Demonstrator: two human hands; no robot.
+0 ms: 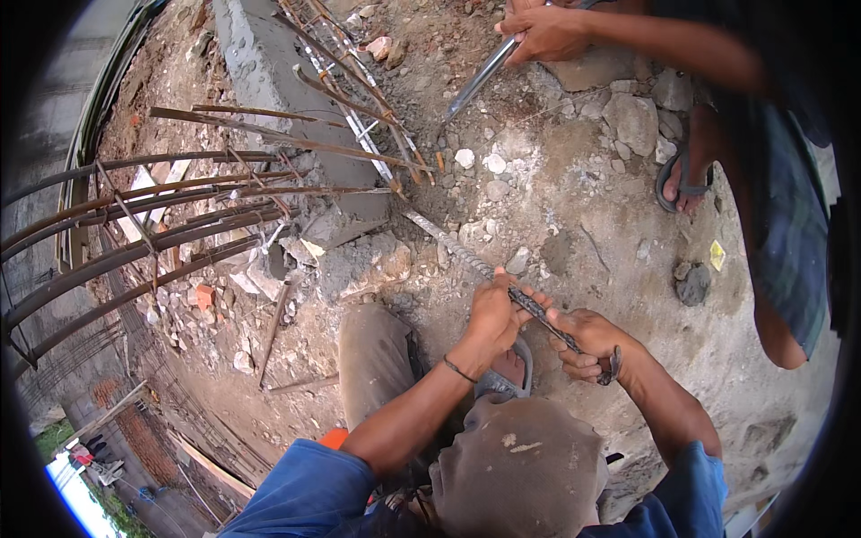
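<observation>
A ribbed steel bar (pixel 457 251) slants from the rebar ends at the concrete beam down toward me. My left hand (pixel 493 314) grips it around its middle, with some fingers showing past the bar. Closer to me, my right hand (pixel 587 345) is closed round the bar's darker near part (pixel 543 314). A curved hook-like end (pixel 614 366) shows by my right wrist; the palm hides how it joins the bar. The bar's far tip reaches the rubble near the tied rebars.
Several long rusty rebars (pixel 134 215) with ties project from the left into the concrete beam (pixel 265 81). Another person's hand (pixel 547 34) holds a pointed metal tool (pixel 480 81) at the top. Their sandalled foot (pixel 686 175) stands right. Broken concrete (pixel 363 269) and stones lie around.
</observation>
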